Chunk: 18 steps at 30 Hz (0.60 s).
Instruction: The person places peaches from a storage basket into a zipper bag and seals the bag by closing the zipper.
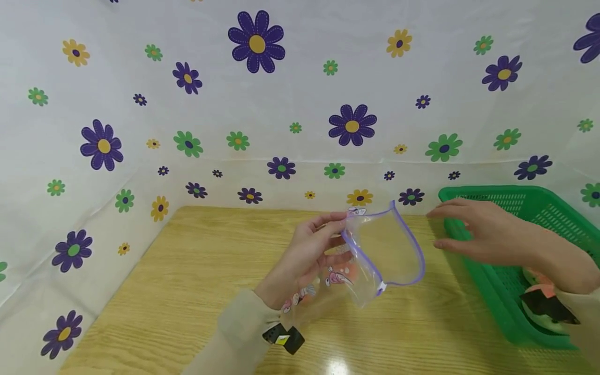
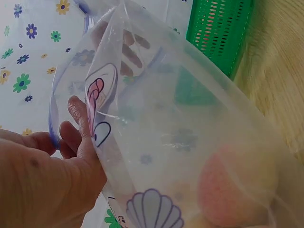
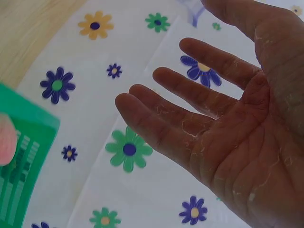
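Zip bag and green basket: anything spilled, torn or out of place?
Nothing stands out. The left hand holds the bag, mouth open, a round pinkish item inside; the basket sits upright on the table. No spill or tear shows.

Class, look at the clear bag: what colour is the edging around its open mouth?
The edging is purple, seen best in the head view.

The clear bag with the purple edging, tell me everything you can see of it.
The bag looks like clear, soft plastic, printed with pink cartoon figures and a scallop shell. A purple strip edges its mouth, with a white slider at the lower corner. It is tilted, mouth open on the side nearer the green basket. The left hand holds its rim. A rounded pink-and-yellow thing shows inside. Whether its bottom touches the table I can't tell.
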Tool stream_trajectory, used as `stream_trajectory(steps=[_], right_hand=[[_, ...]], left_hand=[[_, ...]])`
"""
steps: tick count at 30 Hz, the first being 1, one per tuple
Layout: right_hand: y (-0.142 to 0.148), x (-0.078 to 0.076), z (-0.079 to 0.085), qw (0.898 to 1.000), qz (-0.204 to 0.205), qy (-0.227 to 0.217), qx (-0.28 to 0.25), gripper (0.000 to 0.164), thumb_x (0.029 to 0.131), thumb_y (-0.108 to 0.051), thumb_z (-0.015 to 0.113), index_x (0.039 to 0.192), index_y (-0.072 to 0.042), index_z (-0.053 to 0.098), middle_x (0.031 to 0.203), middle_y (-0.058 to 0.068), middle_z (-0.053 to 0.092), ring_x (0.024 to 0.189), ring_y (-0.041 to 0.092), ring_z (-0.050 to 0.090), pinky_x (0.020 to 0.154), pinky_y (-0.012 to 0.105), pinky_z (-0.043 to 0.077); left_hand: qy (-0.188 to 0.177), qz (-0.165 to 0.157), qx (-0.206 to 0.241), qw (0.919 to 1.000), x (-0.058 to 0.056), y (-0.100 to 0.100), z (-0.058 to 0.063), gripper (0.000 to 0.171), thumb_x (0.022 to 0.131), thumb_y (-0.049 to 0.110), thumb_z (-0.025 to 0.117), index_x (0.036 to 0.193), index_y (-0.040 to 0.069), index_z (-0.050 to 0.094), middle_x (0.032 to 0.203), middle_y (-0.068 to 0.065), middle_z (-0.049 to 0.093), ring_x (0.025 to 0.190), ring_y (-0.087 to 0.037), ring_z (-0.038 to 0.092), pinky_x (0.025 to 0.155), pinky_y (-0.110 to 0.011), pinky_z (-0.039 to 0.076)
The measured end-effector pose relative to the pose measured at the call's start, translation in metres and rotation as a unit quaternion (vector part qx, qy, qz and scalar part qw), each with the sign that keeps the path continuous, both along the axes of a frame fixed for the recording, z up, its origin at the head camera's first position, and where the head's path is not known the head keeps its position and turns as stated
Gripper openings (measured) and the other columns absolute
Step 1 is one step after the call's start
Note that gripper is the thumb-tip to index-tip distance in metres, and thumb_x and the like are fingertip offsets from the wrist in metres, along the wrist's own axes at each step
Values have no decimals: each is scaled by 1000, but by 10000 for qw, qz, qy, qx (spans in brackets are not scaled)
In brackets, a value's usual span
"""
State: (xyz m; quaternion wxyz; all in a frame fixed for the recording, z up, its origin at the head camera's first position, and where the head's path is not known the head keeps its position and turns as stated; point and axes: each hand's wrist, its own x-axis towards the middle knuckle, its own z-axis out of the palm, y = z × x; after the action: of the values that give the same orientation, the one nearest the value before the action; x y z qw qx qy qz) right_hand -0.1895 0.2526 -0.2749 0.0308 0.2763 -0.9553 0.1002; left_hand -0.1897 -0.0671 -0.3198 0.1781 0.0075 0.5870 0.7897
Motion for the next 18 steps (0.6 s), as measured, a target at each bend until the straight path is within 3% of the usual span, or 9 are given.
stream_trajectory(steps=[3,5,10,13,15,18], right_hand=[[16,-1,-4,9998,-144,4,157,49,89,-32,80,131,-10,66,132,19,66,108,34,68,87,58,59],[28,-1,-8,9990,-242,-28,370,52,89,-33,80,132,-8,66,121,14,70,101,29,68,85,56,58],[54,-1,-16,9967,-450,-198,639,50,87,-34,81,126,-6,68,110,5,71,87,18,64,71,42,56],[67,-1,-19,9932,-729,-560,714,49,89,-34,79,125,-3,67,112,11,71,71,11,59,63,34,52],[75,-2,-22,9890,-923,-860,778,53,91,-35,77,128,2,65,94,7,71,60,7,49,60,29,46],[89,-4,-25,9830,-1117,-1141,911,61,93,-35,75,130,10,59,70,1,61,59,11,55,61,32,48]], left_hand=[[-11,-43,34,10000,1,2,-3,31,104,16,60,134,8,61,115,-6,60,95,-17,64,83,-37,65],[-47,-54,68,10000,2,3,-5,31,104,15,60,134,8,61,114,-6,60,94,-17,64,83,-37,65],[-103,-15,157,9998,4,5,-12,28,103,16,61,130,8,62,109,-4,60,91,-15,65,82,-38,65],[-123,35,139,9998,5,6,-16,26,102,17,63,127,10,64,109,-4,61,90,-15,66,82,-38,65],[-133,68,92,9998,6,6,-19,25,102,18,63,126,11,64,109,-4,61,90,-15,66,82,-37,65],[-149,86,56,9998,7,7,-23,25,102,18,63,126,10,64,109,-4,61,90,-16,66,81,-37,65]])
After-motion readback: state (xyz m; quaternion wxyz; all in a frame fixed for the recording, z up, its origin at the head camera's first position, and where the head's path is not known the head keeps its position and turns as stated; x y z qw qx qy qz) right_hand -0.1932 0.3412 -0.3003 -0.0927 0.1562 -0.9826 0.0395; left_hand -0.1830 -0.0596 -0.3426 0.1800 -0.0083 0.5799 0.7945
